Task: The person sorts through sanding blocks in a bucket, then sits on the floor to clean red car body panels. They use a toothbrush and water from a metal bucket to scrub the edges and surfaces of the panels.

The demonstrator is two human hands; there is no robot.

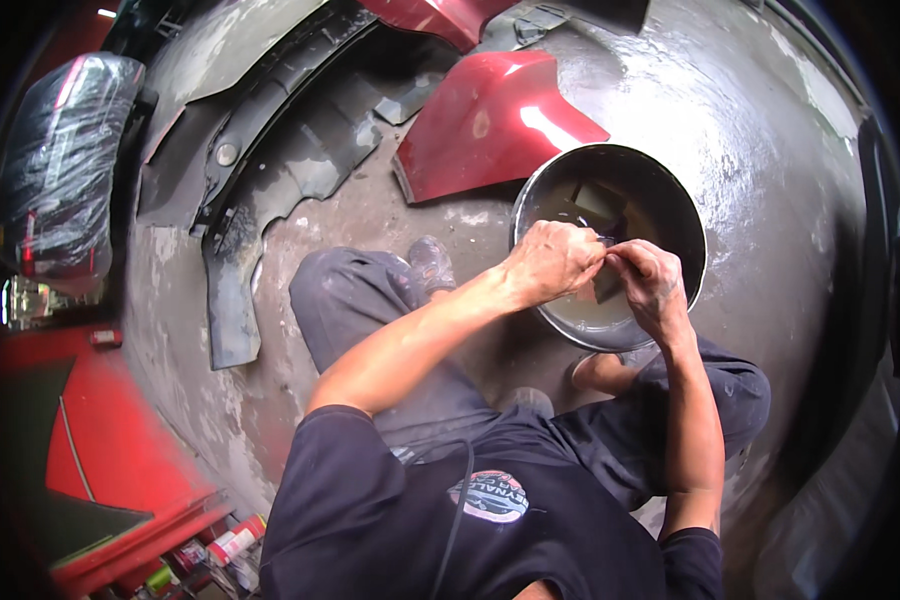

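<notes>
My left hand (555, 262) and my right hand (652, 280) meet over a black bucket (678, 195), fingertips almost touching. Both are closed in a pinch around a small dark piece (607, 240), too small and too hidden to name. Murky brownish water stands in the bucket under my hands. A pale greenish block (598, 203) shows inside at the far side, and a reddish-brown piece (603, 288) is partly covered by my right hand. The bucket stands on the floor in front of my bent right leg.
A glossy red body panel (495, 125) lies just beyond the bucket's left side. Long dark bumper pieces (232, 290) curve across the floor at left. At far left is a plastic-wrapped part (70, 170); a red panel (120, 430) and cans (235, 540) sit lower left.
</notes>
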